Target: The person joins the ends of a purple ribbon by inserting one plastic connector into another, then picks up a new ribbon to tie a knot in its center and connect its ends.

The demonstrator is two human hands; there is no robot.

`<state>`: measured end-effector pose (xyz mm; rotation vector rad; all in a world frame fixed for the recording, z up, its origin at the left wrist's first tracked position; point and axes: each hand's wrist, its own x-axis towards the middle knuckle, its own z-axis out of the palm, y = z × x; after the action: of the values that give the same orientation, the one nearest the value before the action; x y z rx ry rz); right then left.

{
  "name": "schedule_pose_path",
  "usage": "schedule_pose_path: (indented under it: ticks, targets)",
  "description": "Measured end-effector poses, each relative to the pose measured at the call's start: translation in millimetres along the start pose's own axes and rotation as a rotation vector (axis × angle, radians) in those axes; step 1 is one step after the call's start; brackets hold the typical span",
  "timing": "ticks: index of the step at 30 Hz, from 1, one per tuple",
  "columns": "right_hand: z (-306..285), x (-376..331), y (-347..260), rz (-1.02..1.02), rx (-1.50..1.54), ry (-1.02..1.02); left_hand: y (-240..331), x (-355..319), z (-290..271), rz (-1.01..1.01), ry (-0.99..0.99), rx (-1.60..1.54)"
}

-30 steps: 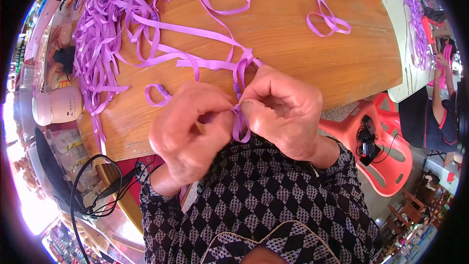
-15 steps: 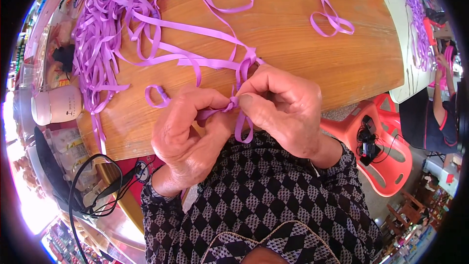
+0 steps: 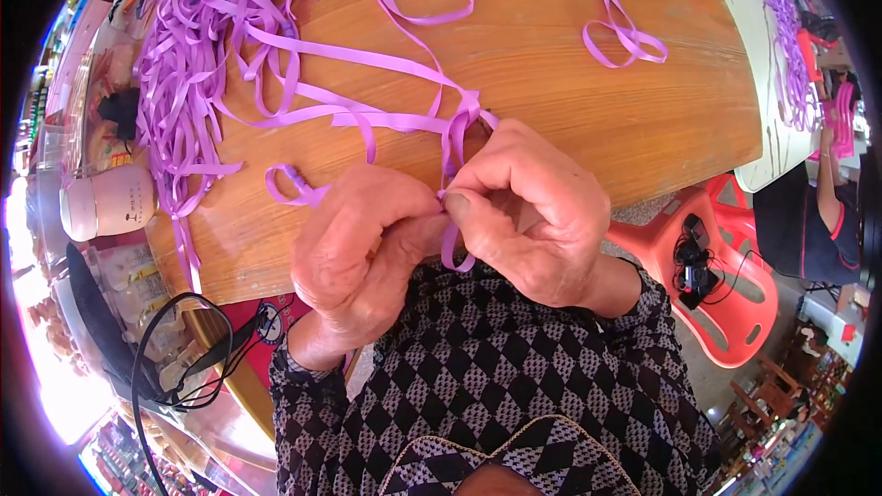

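A purple ribbon runs from the table down between my two hands. At its small knot, just over the table's near edge, my left hand pinches the ribbon with thumb and forefinger. Touching it from the other side, my right hand is closed on the same ribbon, thumb against bent fingers. A loop of ribbon hangs below the fingertips. The knot itself is mostly covered by my fingers. Beside my left hand lies a short curled piece of ribbon on the wooden table.
A big heap of purple ribbons covers the table's far left. Another ribbon loop lies far right. A pale jar and black cables are at left. Right stands a coral plastic stool with a black device; beyond is another person's arm.
My fingertips have drawn closer together over the knot, hiding more of it. The left hand's fingers have curled further round the ribbon, and the loop below shows less.
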<state>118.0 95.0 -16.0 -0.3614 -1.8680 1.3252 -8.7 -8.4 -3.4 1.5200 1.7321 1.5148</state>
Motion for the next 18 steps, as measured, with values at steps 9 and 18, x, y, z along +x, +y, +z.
schedule_pose_path:
  ticks: [9, 18]
  targets:
    - [-10.0, -0.4, -2.5, -0.134, -0.071, -0.052, -15.8, -10.5, 3.3, -0.179, 0.074, -0.666]
    - [-28.1, 13.2, -4.5, -0.087, -0.071, -0.134, -17.4, -7.8, 0.1, -0.265, 0.038, -0.816]
